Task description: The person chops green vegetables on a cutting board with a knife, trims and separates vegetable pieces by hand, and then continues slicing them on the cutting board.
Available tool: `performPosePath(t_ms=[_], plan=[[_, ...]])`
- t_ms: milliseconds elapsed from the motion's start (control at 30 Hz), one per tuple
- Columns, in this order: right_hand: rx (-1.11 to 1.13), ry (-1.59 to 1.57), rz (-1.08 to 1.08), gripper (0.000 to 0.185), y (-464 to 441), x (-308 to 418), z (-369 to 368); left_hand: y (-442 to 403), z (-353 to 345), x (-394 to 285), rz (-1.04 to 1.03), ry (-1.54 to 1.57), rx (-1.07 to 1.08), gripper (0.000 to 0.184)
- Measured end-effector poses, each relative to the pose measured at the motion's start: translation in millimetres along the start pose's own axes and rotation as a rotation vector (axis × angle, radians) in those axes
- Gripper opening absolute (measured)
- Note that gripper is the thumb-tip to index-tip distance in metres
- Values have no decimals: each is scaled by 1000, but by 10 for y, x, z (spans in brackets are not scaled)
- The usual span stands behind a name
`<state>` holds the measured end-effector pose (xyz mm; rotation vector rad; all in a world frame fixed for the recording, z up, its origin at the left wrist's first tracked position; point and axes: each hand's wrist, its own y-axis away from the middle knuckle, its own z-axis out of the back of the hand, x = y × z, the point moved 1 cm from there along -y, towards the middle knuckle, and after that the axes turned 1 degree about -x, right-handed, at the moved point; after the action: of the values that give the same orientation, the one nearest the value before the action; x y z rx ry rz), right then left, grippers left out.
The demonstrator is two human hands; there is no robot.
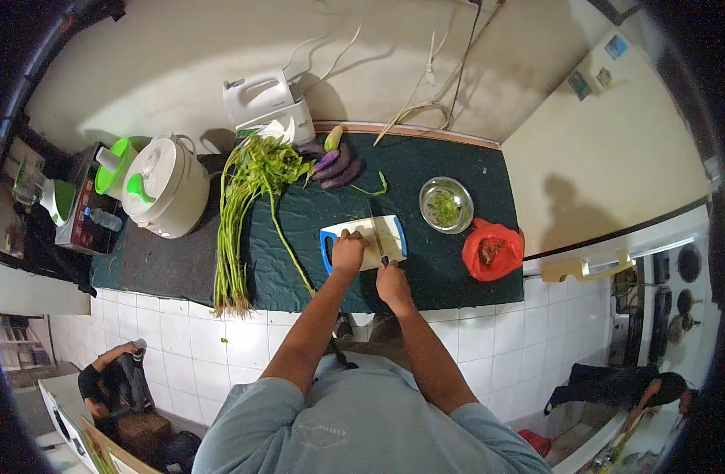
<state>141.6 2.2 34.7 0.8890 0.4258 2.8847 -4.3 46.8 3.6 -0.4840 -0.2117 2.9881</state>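
Note:
A white cutting board with blue ends (324, 246) lies on the green-covered table in front of me. My right hand (392, 284) is wrapped round the dark handle of a knife (380, 243), whose blade points away from me across the board. On the board's left part rests my left hand (348, 253), fingers curled and closed; whatever they hold is hidden beneath them. Small green bits show near the board's right end. Beyond the board on the right stands a metal bowl (427, 193) with chopped greens (445, 210) inside.
A red plastic bag (508, 251) sits at the table's right edge. Leafy long-stemmed greens (234, 237), purple eggplants (343, 171) and a hand mixer (260, 99) are left and behind; a rice cooker (173, 193) stands farther left. Two other people are lower left and lower right.

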Motion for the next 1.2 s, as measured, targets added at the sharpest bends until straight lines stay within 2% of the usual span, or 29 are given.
performPosePath(t_ms=[167,267,333,433,533,667,833,967,1033,1067,1167,1200], plan=[[-18,-21,37,37,147,4,-39,2,-118,24,34,-29,-18,16],[-22,39,-84,36,186,-18,-108,6,-4,17,-2,-42,-7,17],[9,-1,11,37,49,11,-39,23,18,-15,33,-36,-31,18],[1,73,39,37,-77,90,53,30,-9,8,26,3,19,18],[-17,19,84,39,26,48,40,41,-101,38,39,1,-10,19],[-1,17,-46,39,152,-22,-131,56,-84,51,33,20,-18,19],[-32,53,36,37,-89,66,-3,14,-37,68,28,14,15,18],[21,30,59,38,129,31,-10,20,-92,107,28,3,-22,16],[9,-8,-78,39,256,1,-108,30,-67,71,184,102,-32,12],[12,-6,-78,39,245,-9,-132,32,-47,69,187,103,-30,12],[-9,-28,4,40,122,106,-18,5,10,98,272,159,13,11],[0,2,64,40,78,197,129,-3,29,136,346,280,30,14]])
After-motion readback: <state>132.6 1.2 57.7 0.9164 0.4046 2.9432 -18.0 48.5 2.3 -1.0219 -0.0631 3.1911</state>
